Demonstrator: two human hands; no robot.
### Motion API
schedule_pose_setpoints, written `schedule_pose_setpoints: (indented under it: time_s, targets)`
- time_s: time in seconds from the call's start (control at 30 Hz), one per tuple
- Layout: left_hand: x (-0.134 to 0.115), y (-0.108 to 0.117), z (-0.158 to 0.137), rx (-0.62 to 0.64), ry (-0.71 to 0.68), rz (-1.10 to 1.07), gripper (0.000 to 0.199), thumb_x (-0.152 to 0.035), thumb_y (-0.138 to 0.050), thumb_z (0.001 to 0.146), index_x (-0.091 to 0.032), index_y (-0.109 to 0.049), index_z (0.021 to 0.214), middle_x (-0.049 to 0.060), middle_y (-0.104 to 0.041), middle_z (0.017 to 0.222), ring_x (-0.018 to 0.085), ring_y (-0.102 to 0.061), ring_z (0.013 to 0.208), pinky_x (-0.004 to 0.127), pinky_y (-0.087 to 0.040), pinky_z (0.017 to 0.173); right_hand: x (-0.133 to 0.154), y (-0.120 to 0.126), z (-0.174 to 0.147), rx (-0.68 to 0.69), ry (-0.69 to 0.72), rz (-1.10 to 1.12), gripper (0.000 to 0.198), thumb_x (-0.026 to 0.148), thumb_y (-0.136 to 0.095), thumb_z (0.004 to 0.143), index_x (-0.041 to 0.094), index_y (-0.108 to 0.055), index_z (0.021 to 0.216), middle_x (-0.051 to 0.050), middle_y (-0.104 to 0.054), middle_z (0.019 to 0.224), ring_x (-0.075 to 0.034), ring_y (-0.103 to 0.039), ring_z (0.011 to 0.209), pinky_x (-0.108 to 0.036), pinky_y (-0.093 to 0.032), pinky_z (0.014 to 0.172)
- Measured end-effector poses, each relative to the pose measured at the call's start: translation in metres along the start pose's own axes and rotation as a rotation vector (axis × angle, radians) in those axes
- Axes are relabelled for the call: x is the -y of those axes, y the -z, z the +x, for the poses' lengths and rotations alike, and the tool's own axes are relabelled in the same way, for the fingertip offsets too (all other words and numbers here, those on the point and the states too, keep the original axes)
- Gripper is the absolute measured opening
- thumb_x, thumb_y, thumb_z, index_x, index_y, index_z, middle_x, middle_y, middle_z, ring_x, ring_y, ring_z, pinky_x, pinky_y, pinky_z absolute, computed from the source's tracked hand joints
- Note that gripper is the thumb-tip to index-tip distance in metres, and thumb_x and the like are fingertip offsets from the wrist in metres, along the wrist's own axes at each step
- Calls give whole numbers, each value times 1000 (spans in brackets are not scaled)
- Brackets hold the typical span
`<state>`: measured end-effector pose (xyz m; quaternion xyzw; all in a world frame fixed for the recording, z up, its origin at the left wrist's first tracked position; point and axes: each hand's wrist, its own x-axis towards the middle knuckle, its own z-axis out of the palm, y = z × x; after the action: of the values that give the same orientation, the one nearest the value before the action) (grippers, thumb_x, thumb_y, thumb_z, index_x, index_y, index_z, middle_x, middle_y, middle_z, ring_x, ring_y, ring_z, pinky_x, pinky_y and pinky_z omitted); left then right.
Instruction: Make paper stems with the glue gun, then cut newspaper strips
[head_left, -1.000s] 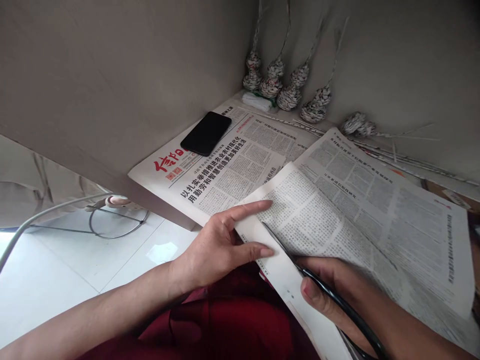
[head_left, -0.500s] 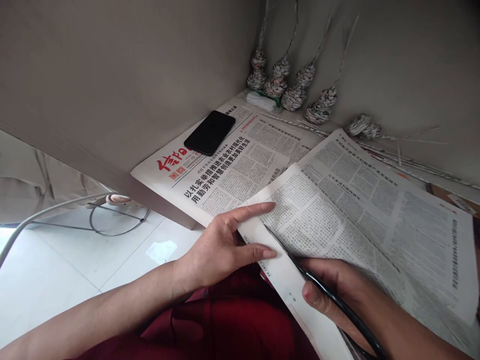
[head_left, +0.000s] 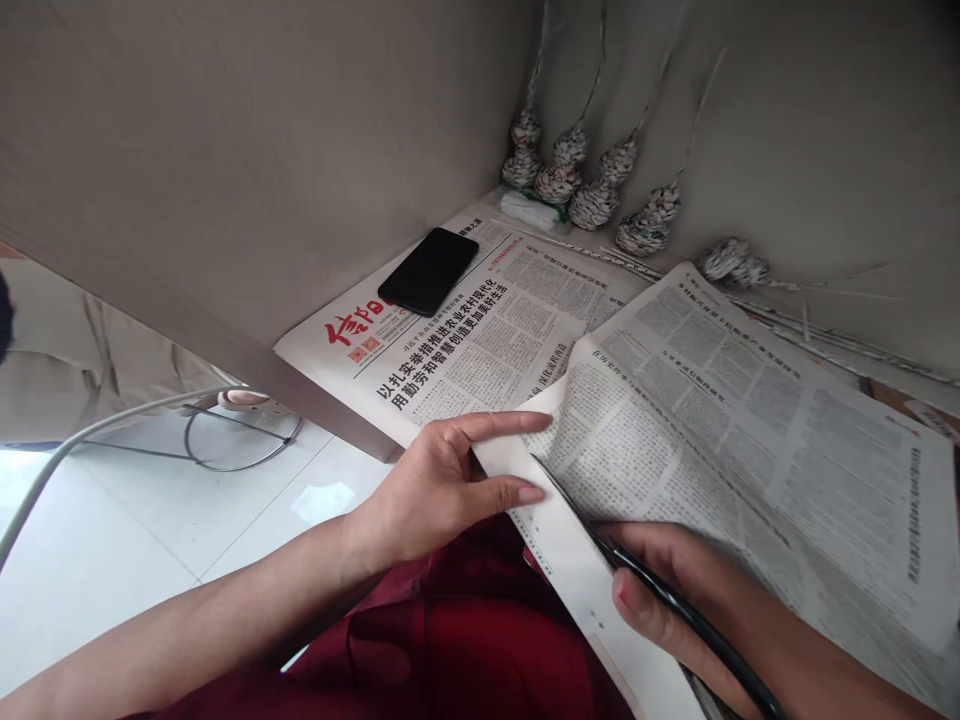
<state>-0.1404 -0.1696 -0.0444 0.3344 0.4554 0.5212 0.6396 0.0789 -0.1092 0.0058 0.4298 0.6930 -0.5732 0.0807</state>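
Observation:
My left hand (head_left: 442,480) pinches the near edge of a newspaper sheet (head_left: 637,430), thumb and forefinger stretched along it. In my right hand (head_left: 682,590) is a pair of black-handled scissors (head_left: 675,605), its blades in the paper along a slanting cut. A white margin strip (head_left: 570,560) hangs on the near side of the blades, over my red clothing (head_left: 450,640). The far part of the sheet lies across the stack of newspapers (head_left: 450,360). My right fingers are partly hidden beneath the sheet.
A black phone (head_left: 429,270) rests on the newspapers. Several woven paper gourd shapes (head_left: 596,203) stand against the wall, and one (head_left: 733,262) lies on its side. Thin rolled paper sticks (head_left: 847,352) lie along the back. A wire ring stand (head_left: 240,465) is on the tiled floor.
The newspaper's near edge has shifted slightly under my left hand, and its raised corner is bent back more. Both hands keep their holds; the whole view has moved a little.

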Motion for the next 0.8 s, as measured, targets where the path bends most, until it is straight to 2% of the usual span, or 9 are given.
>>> schedule_pose_setpoints:
  time_s: [0.2,0.33,0.47,0.6,0.8]
  targets:
    - [-1,1,-2,11,27,-83,54,-19,-77,76,-22,-60,127,-3,-70,72,11,-66,66,20,-53,64,7,0,4,-8,42,-8,47,66,-54,83,25,-73,95,-4,-70,70,-24,-67,77,-33,-55,75]
    - [1,2,-2,5,24,-120,55,-20,-77,76,-22,-59,127,-4,-68,67,10,-65,62,19,-52,63,13,4,2,11,29,-42,44,63,-54,85,25,-73,97,-4,-71,71,-24,-68,76,-34,-55,77]
    - [0,2,-1,-17,16,-112,58,-22,-79,74,-19,-59,128,-1,-70,74,12,-66,65,23,-54,65,20,6,1,9,36,-49,42,61,-56,85,26,-73,100,-2,-72,74,-23,-68,79,-32,-55,77]
    - [-1,2,-1,-27,26,-100,58,-22,-79,73,-20,-60,127,-2,-69,70,13,-65,64,23,-53,62,18,5,3,-6,36,-63,39,59,-59,84,26,-74,99,-3,-73,78,-24,-68,81,-30,-55,72]
    - [0,2,-1,-32,40,-130,56,-21,-79,72,-22,-61,126,-2,-68,69,14,-66,64,24,-53,62,6,-7,5,-99,28,-64,42,64,-56,82,27,-75,94,-3,-71,70,-26,-69,80,-28,-55,61]
